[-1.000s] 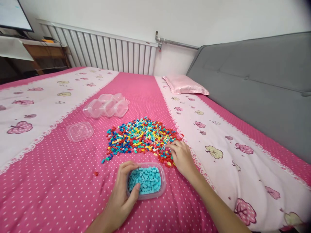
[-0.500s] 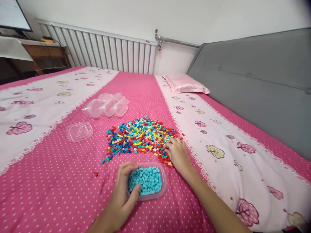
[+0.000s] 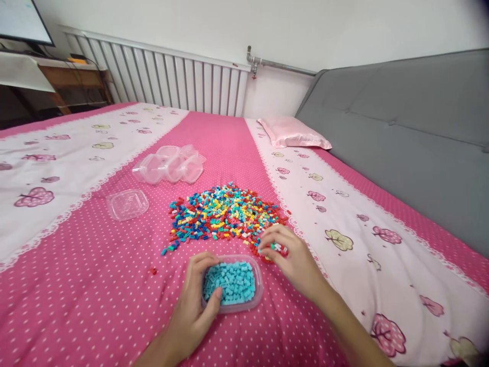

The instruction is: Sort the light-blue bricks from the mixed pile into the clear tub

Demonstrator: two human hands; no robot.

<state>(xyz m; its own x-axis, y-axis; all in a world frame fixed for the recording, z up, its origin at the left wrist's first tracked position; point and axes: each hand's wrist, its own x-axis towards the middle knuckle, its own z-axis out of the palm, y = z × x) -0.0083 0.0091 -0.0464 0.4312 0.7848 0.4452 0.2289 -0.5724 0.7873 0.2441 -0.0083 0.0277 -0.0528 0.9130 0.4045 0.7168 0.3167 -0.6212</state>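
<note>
My left hand (image 3: 196, 300) is closed on the left rim of a clear plastic container (image 3: 259, 293), its thumb over the near edge. Light-blue toy building bricks (image 3: 231, 283) fill much of the container, which rests on the bedspread. Beyond it spreads a loose pile of small building bricks (image 3: 225, 211) in red, yellow, blue, green and white. My right hand (image 3: 288, 255) is at the pile's near right edge, thumb and fingers pinched together. A small light-blue brick shows at its fingertips, partly hidden by them.
A clear lid (image 3: 128, 205) lies left of the pile, and several clear containers (image 3: 168, 165) lie behind it. One red brick (image 3: 153, 271) sits alone at the left. A pink pillow (image 3: 292, 133) lies beside the grey headboard (image 3: 401, 102). A white radiator (image 3: 160, 71) stands behind.
My right hand has drawn back from the pile, toward me and slightly right, with a light-blue brick now visible at its fingertips. My left hand still holds the container.
</note>
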